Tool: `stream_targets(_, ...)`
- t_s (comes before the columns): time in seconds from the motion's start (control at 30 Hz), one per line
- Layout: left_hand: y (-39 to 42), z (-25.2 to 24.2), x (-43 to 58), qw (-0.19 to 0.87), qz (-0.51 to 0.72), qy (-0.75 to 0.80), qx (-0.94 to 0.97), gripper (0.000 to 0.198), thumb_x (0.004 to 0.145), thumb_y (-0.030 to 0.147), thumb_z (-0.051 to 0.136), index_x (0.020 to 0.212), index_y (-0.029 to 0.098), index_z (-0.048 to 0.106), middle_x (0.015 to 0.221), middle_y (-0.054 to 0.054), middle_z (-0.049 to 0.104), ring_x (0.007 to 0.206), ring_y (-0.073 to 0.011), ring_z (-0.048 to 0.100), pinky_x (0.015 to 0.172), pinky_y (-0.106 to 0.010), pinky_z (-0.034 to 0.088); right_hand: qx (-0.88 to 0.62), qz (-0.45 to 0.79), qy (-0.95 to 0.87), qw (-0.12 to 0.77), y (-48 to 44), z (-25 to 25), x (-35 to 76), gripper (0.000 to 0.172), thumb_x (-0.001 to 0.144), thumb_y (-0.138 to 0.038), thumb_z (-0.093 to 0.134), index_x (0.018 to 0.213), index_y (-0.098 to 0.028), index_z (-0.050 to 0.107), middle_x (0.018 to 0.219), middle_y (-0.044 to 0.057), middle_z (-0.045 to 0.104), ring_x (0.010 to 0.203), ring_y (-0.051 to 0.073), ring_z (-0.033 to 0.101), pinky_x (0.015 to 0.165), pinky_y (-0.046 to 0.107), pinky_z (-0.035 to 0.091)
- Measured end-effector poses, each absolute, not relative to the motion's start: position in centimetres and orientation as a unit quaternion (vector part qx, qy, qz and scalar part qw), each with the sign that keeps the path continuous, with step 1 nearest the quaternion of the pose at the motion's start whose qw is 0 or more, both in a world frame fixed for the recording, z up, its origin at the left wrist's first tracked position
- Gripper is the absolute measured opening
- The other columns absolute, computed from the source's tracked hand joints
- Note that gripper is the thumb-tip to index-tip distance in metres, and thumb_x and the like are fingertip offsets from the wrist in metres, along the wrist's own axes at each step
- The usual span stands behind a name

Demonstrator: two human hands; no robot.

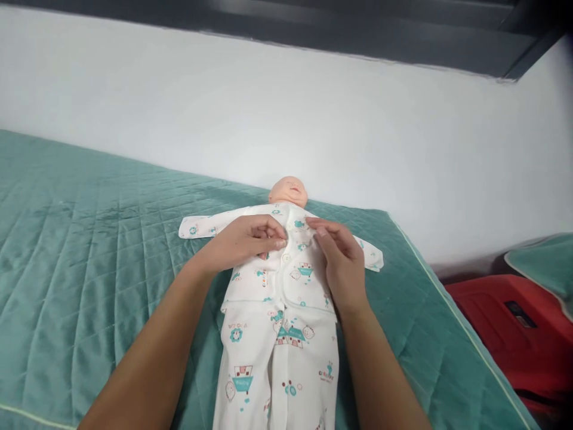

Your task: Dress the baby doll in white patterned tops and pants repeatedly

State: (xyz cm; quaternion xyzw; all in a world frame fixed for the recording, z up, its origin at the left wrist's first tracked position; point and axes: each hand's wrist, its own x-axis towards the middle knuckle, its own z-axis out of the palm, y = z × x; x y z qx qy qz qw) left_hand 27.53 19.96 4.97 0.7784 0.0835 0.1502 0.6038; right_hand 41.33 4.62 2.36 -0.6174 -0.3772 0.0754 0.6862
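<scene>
A baby doll lies on its back, dressed in a white baby shirt with teal and red prints and matching trousers. Both sleeves stretch out sideways. At the front opening, the thumb and fingers of my left hand pinch the shirt near its middle edge. Across from it, my right hand is closed, with thumb and fingertips at the other front panel, seemingly gripping the cloth. A button shows on the front edge just below my left fingertips.
A green quilted cover spreads under the doll, with a pale-edged border on the right. Behind the doll's head rises a white wall. A red case-like object stands beyond the right edge, with green cloth above it.
</scene>
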Motion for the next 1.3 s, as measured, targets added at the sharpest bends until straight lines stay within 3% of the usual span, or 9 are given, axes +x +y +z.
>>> stream_targets(0.17, 20.0, 4.6, 27.8, 0.574, 0.143, 0.085, 0.802, 0.022, 0.077, 0.034, 0.072, 0.093, 0.021, 0.067, 0.075, 0.002, 0.057, 0.07, -0.011, 0.054, 0.061, -0.022, 0.044, -0.686, 0.052, -0.437, 0.579, 5.0, 1.7, 41.0, 0.029, 0.089, -0.033, 0.064, 0.117, -0.029, 0.066, 0.137, 0.002, 0.06, 0.132, 0.023, 0.05, 0.115, 0.045, 0.035)
stream_targets(0.33, 19.6, 4.4, 28.3, 0.557, 0.2, 0.107, 0.799, 0.016, 0.081, 0.029, 0.067, 0.095, 0.021, 0.066, 0.073, 0.002, 0.058, 0.064, -0.0102, 0.053, 0.059, -0.024, 0.043, -0.694, 0.062, -0.451, 0.557, 5.0, 1.5, 41.3, 0.034, 0.091, -0.037, 0.061, 0.124, -0.031, 0.062, 0.145, 0.001, 0.054, 0.137, 0.023, 0.045, 0.118, 0.046, 0.032)
stream_targets(0.5, 18.7, 3.7, 29.7, 0.458, 0.348, 0.094, 0.812, 0.017, 0.088, 0.02, 0.056, 0.099, 0.022, 0.07, 0.097, -0.003, 0.064, 0.091, -0.0153, 0.06, 0.082, -0.03, 0.049, -0.697, 0.056, -0.472, 0.537, 4.9, 1.3, 41.4, 0.038, 0.09, -0.037, 0.063, 0.128, -0.032, 0.059, 0.149, 0.001, 0.049, 0.14, 0.023, 0.041, 0.12, 0.048, 0.029)
stream_targets(0.67, 18.5, 2.7, 30.3, 0.388, 0.368, 0.077, 0.841, 0.027, 0.093, 0.016, 0.048, 0.108, 0.023, 0.07, 0.112, -0.006, 0.061, 0.109, -0.0176, 0.058, 0.099, -0.035, 0.046, -0.701, 0.061, -0.478, 0.526, 4.9, 1.2, 41.6, 0.042, 0.089, -0.033, 0.063, 0.13, -0.033, 0.056, 0.151, 0.0, 0.046, 0.142, 0.021, 0.039, 0.121, 0.048, 0.028)
stream_targets(0.87, 18.7, 2.4, 31.0, 0.317, 0.402, 0.091, 0.854, 0.024, 0.096, 0.025, 0.048, 0.112, 0.022, 0.067, 0.128, -0.007, 0.06, 0.125, -0.0212, 0.051, 0.112, -0.042, 0.038, -0.695, 0.055, -0.5, 0.513, 4.9, 1.2, 41.8, 0.039, 0.091, -0.033, 0.06, 0.13, -0.032, 0.055, 0.153, 0.001, 0.044, 0.143, 0.021, 0.037, 0.121, 0.047, 0.027)
stream_targets(1.07, 19.6, 2.2, 32.0, 0.354, 0.34, 0.065, 0.869, 0.036, 0.098, 0.03, 0.044, 0.132, 0.023, 0.055, 0.142, -0.006, 0.056, 0.133, -0.0197, 0.049, 0.114, -0.038, 0.037, -0.695, 0.046, -0.529, 0.485, 4.9, 1.3, 41.6, 0.042, 0.094, -0.036, 0.054, 0.135, -0.032, 0.051, 0.154, 0.002, 0.041, 0.145, 0.022, 0.034, 0.122, 0.048, 0.025)
stream_targets(1.3, 20.0, 1.9, 31.8, 0.399, 0.302, 0.107, 0.859, 0.043, 0.098, 0.037, 0.045, 0.138, 0.022, 0.051, 0.147, -0.006, 0.051, 0.136, -0.0205, 0.047, 0.116, -0.038, 0.034, -0.704, 0.057, -0.52, 0.481, 6.0, 1.7, 42.6, 0.047, 0.097, -0.051, 0.046, 0.138, -0.028, 0.052, 0.152, 0.005, 0.045, 0.142, 0.024, 0.038, 0.12, 0.047, 0.027)
